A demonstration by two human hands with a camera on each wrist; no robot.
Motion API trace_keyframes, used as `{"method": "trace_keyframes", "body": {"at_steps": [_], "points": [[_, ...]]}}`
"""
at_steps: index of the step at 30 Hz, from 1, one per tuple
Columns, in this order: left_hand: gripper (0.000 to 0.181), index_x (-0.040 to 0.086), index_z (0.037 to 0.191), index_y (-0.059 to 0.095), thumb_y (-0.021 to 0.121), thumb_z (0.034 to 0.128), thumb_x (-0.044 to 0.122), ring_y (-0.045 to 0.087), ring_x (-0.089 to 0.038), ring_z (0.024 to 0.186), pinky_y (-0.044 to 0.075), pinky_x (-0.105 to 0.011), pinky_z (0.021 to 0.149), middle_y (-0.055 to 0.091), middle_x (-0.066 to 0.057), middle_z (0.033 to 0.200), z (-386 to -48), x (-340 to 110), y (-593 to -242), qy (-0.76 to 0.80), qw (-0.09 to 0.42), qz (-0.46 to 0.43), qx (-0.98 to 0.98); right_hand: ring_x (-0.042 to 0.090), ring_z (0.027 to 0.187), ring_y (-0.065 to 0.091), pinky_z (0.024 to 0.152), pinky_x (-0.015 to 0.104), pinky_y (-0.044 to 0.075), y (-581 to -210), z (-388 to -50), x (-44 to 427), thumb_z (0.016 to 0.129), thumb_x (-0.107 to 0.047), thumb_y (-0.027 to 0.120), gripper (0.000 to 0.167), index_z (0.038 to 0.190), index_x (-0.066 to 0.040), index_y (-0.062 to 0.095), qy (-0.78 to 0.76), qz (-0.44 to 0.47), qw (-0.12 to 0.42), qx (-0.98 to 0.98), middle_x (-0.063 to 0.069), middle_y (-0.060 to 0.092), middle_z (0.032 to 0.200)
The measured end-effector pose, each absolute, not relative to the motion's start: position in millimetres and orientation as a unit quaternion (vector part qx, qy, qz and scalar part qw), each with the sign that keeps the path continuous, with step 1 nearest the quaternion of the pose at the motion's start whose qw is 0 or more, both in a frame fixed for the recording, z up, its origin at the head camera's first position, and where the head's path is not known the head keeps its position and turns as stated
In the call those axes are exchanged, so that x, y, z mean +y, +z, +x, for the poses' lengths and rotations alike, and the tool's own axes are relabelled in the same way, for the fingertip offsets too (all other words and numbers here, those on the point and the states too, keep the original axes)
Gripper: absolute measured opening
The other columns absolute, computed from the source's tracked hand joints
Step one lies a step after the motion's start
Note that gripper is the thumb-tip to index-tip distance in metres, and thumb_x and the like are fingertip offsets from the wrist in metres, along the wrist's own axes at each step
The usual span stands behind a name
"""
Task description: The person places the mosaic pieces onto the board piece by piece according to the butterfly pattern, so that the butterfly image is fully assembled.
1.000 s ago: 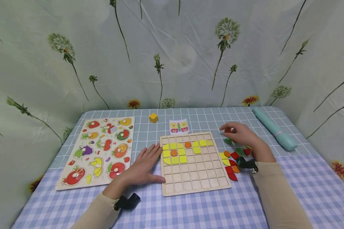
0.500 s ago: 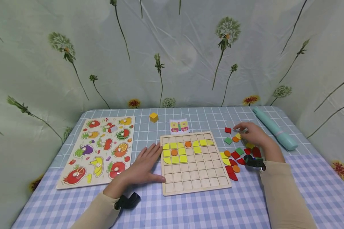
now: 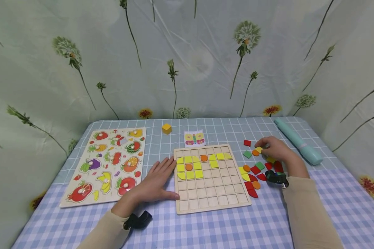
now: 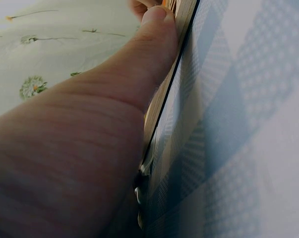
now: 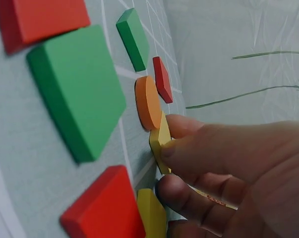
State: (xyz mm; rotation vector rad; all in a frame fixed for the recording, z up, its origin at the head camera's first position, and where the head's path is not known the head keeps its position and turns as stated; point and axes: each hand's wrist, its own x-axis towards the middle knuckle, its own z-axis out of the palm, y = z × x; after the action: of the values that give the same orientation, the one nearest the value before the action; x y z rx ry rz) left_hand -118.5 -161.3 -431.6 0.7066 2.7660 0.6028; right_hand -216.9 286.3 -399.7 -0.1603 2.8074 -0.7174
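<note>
The wooden grid board (image 3: 216, 190) holds yellow pieces (image 3: 190, 174) and two orange discs (image 3: 203, 158) in its upper rows. My left hand (image 3: 155, 183) lies spread at the board's left edge, fingers straight; the left wrist view shows its thumb (image 4: 156, 44) against the wooden edge. Right of the board, my right hand (image 3: 277, 150) pinches a yellow piece (image 5: 160, 144) between thumb and forefinger, beside an orange disc (image 5: 148, 102). Green pieces (image 5: 80, 94) and red pieces (image 5: 107, 206) lie around it.
A butterfly picture card (image 3: 194, 138) lies behind the board, with a yellow cube (image 3: 166, 128) to its left. A fruit puzzle board (image 3: 112, 166) is at the left. A turquoise cylindrical object (image 3: 299, 141) lies at the back right.
My right hand has moved right and away from the red square, which now lies uncovered behind the green one, and has come onto the yellow piece. My left hand has stayed still.
</note>
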Motion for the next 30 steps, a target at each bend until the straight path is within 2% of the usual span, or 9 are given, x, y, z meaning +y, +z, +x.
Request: {"method": "trace_keyframes", "body": {"at_steps": [6, 10, 16, 24, 30], "points": [[0.119, 0.011, 0.161, 0.016, 0.074, 0.0741, 0.069, 0.003, -0.030, 0.158, 0.001, -0.056, 0.127, 0.010, -0.006, 0.170, -118.2, -161.3, -431.9, 0.205, 0.109, 0.244, 0.941, 0.043, 0.110, 0.051, 0.094, 0.053, 0.054, -399.8, -215.0, 286.4, 0.089, -0.008, 0.066, 0.031, 0.119, 0.000, 0.062, -0.261, -0.033, 0.128, 0.956, 0.028, 0.056, 0.123], [0.120, 0.011, 0.161, 0.016, 0.073, 0.0741, 0.070, 0.003, -0.030, 0.158, 0.002, -0.057, 0.127, 0.010, -0.006, 0.170, -118.3, -161.4, -431.6, 0.203, 0.108, 0.245, 0.942, 0.038, 0.104, 0.052, 0.086, 0.043, 0.056, -398.7, -215.6, 286.9, 0.091, -0.010, 0.066, 0.026, 0.114, -0.001, 0.060, -0.270, -0.028, 0.132, 0.953, 0.025, 0.057, 0.116], [0.120, 0.011, 0.161, 0.016, 0.074, 0.0738, 0.070, 0.003, -0.030, 0.158, 0.002, -0.056, 0.127, 0.010, -0.006, 0.170, -117.8, -161.7, -432.5, 0.201, 0.108, 0.242, 0.943, 0.032, 0.096, 0.054, 0.075, 0.029, 0.052, -398.3, -217.5, 287.3, 0.094, -0.013, 0.066, 0.020, 0.108, -0.001, 0.061, -0.282, -0.033, 0.121, 0.951, 0.021, 0.059, 0.108], [0.120, 0.011, 0.161, 0.016, 0.073, 0.0740, 0.071, 0.003, -0.029, 0.158, 0.002, -0.056, 0.127, 0.010, -0.006, 0.170, -118.4, -161.8, -432.7, 0.199, 0.108, 0.243, 0.943, 0.031, 0.097, 0.055, 0.077, 0.030, 0.052, -394.0, -217.9, 280.7, 0.096, -0.014, 0.062, 0.016, 0.109, -0.004, 0.061, -0.288, -0.055, 0.086, 0.952, 0.018, 0.061, 0.106], [0.120, 0.011, 0.161, 0.016, 0.073, 0.0740, 0.070, 0.003, -0.030, 0.158, 0.002, -0.057, 0.127, 0.010, -0.007, 0.170, -117.5, -161.5, -431.3, 0.201, 0.108, 0.242, 0.943, 0.027, 0.092, 0.057, 0.073, 0.028, 0.054, -389.8, -217.1, 267.0, 0.096, -0.012, 0.062, 0.022, 0.118, -0.009, 0.065, -0.291, -0.092, 0.094, 0.948, 0.015, 0.062, 0.105]]}}
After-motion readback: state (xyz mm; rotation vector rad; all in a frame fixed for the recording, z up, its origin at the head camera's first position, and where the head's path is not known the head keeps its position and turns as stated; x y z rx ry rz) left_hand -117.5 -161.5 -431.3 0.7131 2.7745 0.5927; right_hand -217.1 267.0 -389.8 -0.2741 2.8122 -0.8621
